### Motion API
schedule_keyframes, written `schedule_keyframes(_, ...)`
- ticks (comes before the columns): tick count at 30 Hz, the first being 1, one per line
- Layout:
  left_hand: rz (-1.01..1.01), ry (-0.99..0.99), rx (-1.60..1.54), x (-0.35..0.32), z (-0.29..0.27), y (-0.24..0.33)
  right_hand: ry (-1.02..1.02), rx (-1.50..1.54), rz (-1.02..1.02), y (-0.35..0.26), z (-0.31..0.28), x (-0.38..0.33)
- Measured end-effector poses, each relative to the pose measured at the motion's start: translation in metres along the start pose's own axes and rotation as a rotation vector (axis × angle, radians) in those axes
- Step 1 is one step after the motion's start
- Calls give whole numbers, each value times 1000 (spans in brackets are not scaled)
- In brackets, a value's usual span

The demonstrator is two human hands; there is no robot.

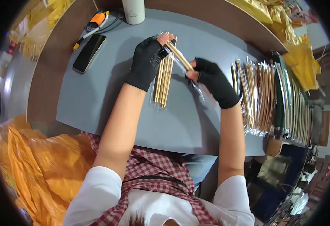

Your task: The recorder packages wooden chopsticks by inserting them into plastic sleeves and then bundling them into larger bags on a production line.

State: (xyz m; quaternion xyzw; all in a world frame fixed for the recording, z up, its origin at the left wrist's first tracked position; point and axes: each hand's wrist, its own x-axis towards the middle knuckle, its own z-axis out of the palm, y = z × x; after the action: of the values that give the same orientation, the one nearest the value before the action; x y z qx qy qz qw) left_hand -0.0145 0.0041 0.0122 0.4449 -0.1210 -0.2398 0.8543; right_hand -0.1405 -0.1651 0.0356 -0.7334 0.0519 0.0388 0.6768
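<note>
Both my hands wear black fingerless gloves. My left hand [147,60] pinches the far end of a clear plastic sleeve [193,81] with a thin golden stick [179,55] partly inside it. My right hand [214,81] grips the near part of that same sleeve and stick. Under my left hand, a flat clear packet of several golden sticks [163,81] lies on the grey table [97,98].
A row of many packed stick bundles [265,96] lies at the right. A black phone [89,52], an orange tool with cable [97,20] and a pale cup [133,11] sit at the far side. Orange bags [40,165] lie at lower left.
</note>
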Motion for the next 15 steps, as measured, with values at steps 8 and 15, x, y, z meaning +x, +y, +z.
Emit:
schedule_keyframes(8, -27, -133, 234, -7, 6, -5, 74, 398, 63, 18, 19, -6)
schedule_keyframes(15, -65, -105, 114, -6, 8, -1, 202, 408, 51, 10, 22, -9)
